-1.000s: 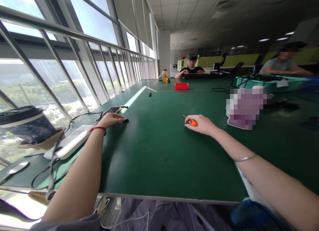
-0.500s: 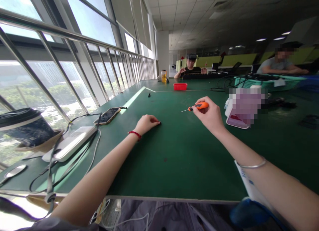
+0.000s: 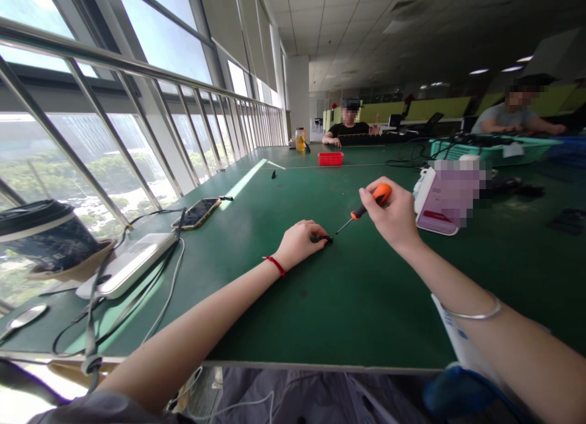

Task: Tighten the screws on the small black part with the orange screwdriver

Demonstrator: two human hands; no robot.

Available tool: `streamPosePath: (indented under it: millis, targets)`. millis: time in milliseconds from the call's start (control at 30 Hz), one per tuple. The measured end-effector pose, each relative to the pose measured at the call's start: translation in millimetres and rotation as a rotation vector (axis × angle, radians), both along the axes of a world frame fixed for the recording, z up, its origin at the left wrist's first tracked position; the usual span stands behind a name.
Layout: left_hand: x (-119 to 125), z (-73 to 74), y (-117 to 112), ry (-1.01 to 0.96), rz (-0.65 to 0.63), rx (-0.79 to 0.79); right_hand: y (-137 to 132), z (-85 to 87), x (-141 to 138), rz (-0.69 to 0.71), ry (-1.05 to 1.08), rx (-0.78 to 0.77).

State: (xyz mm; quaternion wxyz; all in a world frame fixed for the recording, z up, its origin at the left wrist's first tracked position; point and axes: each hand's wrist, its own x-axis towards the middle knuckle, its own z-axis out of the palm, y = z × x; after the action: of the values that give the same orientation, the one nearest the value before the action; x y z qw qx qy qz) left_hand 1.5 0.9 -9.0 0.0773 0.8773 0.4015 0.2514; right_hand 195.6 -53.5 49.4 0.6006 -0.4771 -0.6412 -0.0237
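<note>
My left hand (image 3: 300, 246), a red cord at its wrist, pinches a small black part (image 3: 328, 238) low over the green table (image 3: 293, 314). Its exact kind is too small to make out. In my right hand (image 3: 394, 216) is a screwdriver (image 3: 381, 195) with an orange and black handle. The thin shaft slants down to the left, and its tip is close to the black part, with a narrow gap seen between them. Another small black piece (image 3: 273, 174) lies farther back on the table.
On the left are a phone (image 3: 198, 213), a white power bank (image 3: 132, 265) with cables and a lidded cup (image 3: 43, 235). A red tray (image 3: 330, 159) stands at the back. To the right are a pink-purple case (image 3: 446, 201) and a teal basket (image 3: 499, 155). Two people sit beyond.
My left hand has moved right with the small black part, closer to the screwdriver. My right hand has tilted the screwdriver from nearly level to tip-down.
</note>
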Motion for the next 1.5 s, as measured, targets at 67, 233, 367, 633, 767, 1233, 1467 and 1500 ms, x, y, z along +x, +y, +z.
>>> streamPosePath:
  millis: [67,233,367,633,767,1233,1467,1500]
  targets:
    - [0,-0.3,1,-0.008,-0.006,-0.017,0,-0.9,-1,0.012,-0.03,-0.019]
    - [0,1.1,1,-0.022,-0.018,-0.029,1,-2.6,-3,0.036,-0.081,-0.051]
    - [-1,1.6,1,-0.03,-0.028,-0.044,2,-4.0,-3,0.024,-0.078,-0.059]
    - [-1,4.3,1,-0.052,-0.037,-0.087,4,-6.4,-2,0.039,-0.086,-0.058]
    - [-2,4.4,1,-0.044,-0.054,-0.097,3,-5.8,-2,0.045,-0.083,-0.056]
    - [-6,3.3,8,-0.142,-0.143,-0.199,3,-5.7,-2,0.058,-0.061,-0.027]
    - [-7,1.0,11,-0.207,-0.179,-0.268,6,-7.7,-2,0.075,-0.058,-0.014]
    - [-7,0.8,12,-0.214,-0.188,-0.271,6,-7.4,-2,0.074,-0.058,-0.015]
